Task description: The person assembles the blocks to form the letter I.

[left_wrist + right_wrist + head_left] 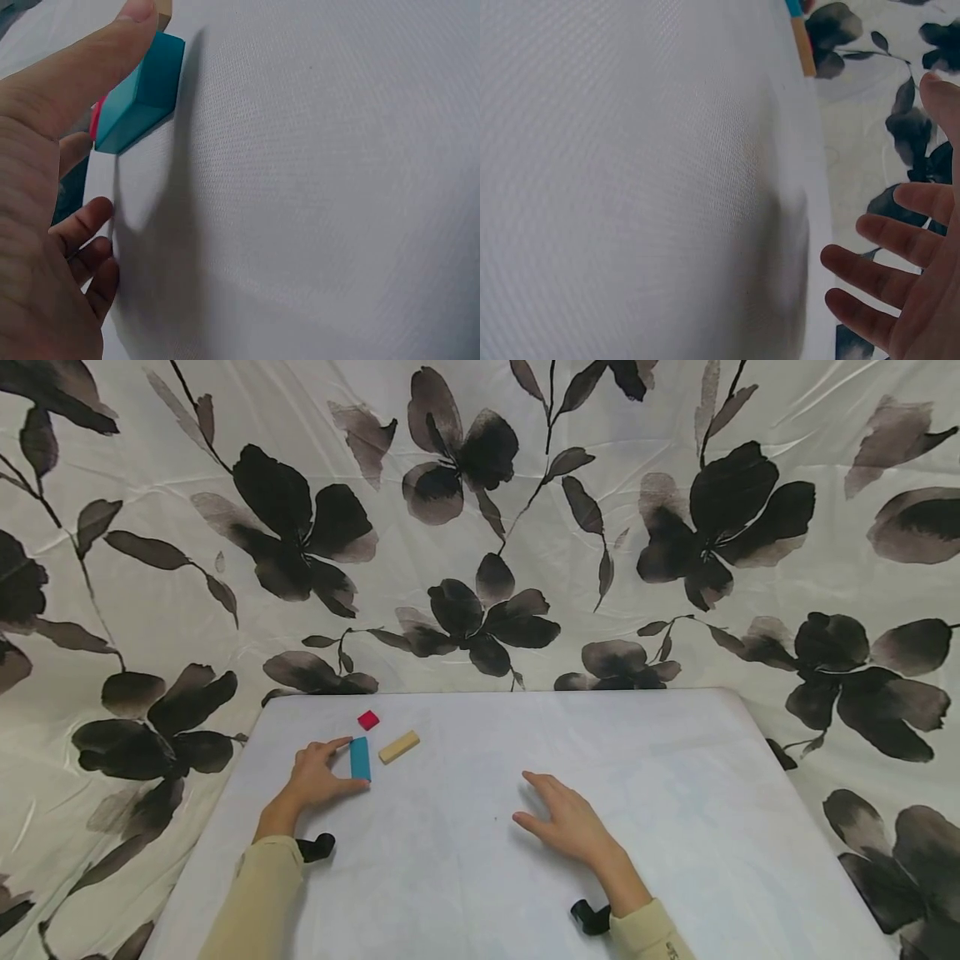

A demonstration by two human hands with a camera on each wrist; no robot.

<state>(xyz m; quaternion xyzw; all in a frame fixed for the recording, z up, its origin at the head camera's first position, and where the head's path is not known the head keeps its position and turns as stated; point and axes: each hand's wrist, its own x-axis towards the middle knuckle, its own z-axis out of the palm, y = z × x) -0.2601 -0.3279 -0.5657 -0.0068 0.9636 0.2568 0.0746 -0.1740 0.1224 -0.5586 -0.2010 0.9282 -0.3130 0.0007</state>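
My left hand [318,777] spans a blue rectangular block [361,759] near the table's left side. Its index finger is at the block's far end and its thumb at the near end, pinching it lengthwise. The left wrist view has the thumb [82,67] crossing in front of the blue block [146,94], the other fingers lower down. Beyond the block lies a small red block [368,720]; to its right, a tan wooden block [399,747] lies at a slant. Well to the right, my right hand [566,818] holds nothing, fingers extended and thumb apart.
The white table [465,877] has its far edge against a floral cloth [480,527] hanging behind it. Black wrist-worn devices sit by the left [318,847] and right [590,918] sleeves.
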